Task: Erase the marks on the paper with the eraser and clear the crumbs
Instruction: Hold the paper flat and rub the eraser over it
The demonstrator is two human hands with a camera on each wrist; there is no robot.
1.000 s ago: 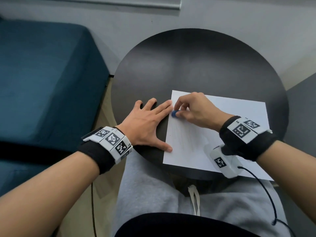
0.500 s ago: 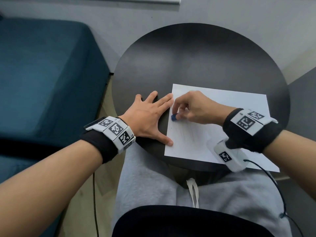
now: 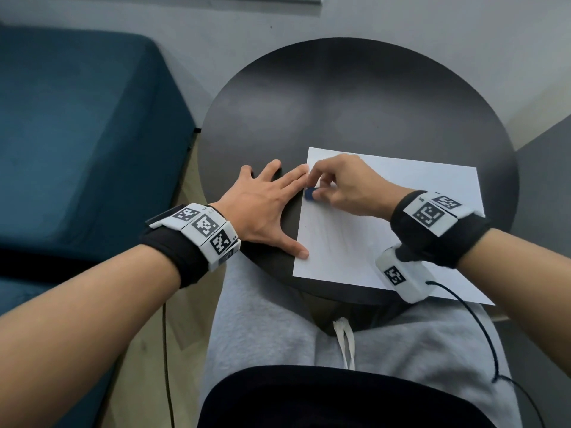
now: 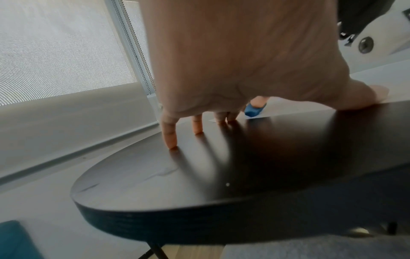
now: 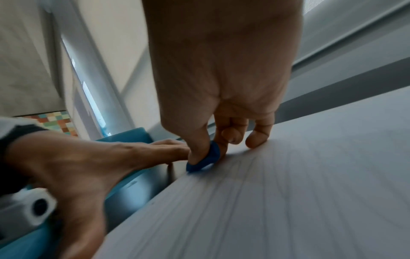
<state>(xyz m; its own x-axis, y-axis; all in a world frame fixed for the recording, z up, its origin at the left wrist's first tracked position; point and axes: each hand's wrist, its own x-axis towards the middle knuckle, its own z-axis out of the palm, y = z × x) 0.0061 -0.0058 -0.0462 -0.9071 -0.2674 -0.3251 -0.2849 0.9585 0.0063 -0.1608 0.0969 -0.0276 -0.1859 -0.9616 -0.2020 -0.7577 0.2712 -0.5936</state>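
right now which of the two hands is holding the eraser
The right hand: its thumb and fingers pinch the blue eraser on the paper. The left hand lies flat and spread, holding nothing.

Head: being aimed steeply down from above at the round table (image 3: 355,97).
Wrists: being held low, close beside the fingers, facing forward.
Shared: eraser (image 3: 310,193) being seen by all three.
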